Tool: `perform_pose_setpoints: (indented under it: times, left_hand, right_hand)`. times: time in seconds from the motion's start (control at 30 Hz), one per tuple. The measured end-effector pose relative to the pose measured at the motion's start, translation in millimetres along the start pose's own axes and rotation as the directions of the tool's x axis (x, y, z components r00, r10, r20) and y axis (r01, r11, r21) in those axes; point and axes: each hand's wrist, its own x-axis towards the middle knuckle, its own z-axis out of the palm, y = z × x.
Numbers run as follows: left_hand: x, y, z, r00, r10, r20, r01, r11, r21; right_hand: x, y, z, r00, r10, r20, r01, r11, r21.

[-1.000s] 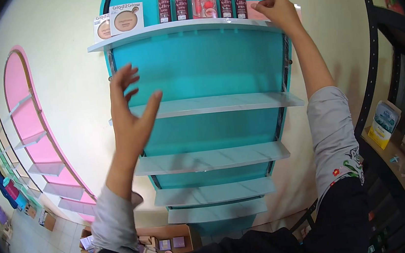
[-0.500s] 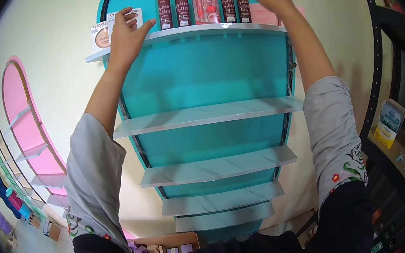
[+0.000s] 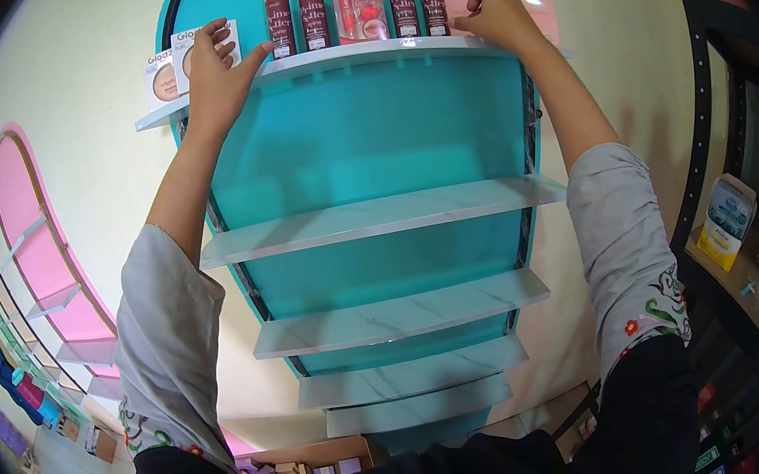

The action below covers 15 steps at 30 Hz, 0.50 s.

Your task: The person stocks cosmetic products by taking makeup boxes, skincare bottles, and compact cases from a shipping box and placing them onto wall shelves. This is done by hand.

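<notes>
My left hand (image 3: 220, 82) is raised at the left of the top shelf (image 3: 333, 56), fingers apart, in front of the white boxes (image 3: 163, 82) and beside the leftmost dark red tube (image 3: 279, 16). Several such tubes stand upright on the shelf, with a red and pink package (image 3: 358, 3) between them. My right hand (image 3: 494, 21) is at the shelf's right part, fingers bent, in front of a pink box (image 3: 543, 18) and right of the rightmost tube (image 3: 431, 0). Whether it touches or holds anything is unclear.
Lower marbled shelves (image 3: 378, 219) hang on the teal panel (image 3: 369, 136). A carton of small boxes (image 3: 355, 447) is on the floor below. Pink shelving (image 3: 18, 182) stands left. A black rack (image 3: 699, 64) and a yellow and blue pack (image 3: 728, 223) are at right.
My right hand has come down from above the tubes to the pink box beside them. My left hand stays near the shelf's left part. The view has shifted slightly, moving the shelf leftward.
</notes>
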Motion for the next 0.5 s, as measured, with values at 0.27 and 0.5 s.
perform_pose_setpoints:
  times: [0.27, 0.5]
  left_hand:
    - [-14, 3, -13, 0.997, 0.074, -0.031, -0.075, 0.997, -0.028]
    - [-29, 10, -40, 0.990, 0.079, -0.118, -0.070, 0.995, 0.075]
  right_hand:
    - [4, 3, 14, 0.995, 0.072, 0.070, -0.074, 0.997, 0.026]
    - [18, 1, 19, 0.980, 0.078, 0.183, -0.079, 0.997, -0.004]
